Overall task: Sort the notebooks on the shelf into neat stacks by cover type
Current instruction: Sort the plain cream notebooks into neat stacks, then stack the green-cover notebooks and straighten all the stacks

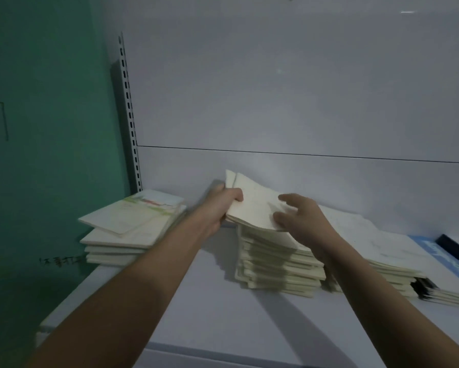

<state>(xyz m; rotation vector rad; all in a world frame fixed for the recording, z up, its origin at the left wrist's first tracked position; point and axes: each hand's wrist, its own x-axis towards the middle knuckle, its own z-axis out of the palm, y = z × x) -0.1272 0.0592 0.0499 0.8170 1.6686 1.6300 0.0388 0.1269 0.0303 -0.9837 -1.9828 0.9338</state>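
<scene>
A tall stack of cream notebooks (276, 264) stands in the middle of the white shelf (217, 309). My left hand (220, 203) grips the left edge of a few cream notebooks (252, 203) lifted and tilted above that stack. My right hand (300, 219) lies over their right side with fingers spread and slightly bent, the fingertips touching the cover. To the left sits a shorter, uneven stack with a pale illustrated cover (132, 224) on top. To the right lies a low, wide pile of white-covered notebooks (382, 243).
A blue-covered notebook (440, 253) and a dark one (456, 248) lie at the far right. A slotted metal upright (130, 115) and a green wall (42, 128) bound the shelf on the left. The white back panel (302, 88) rises behind the stacks.
</scene>
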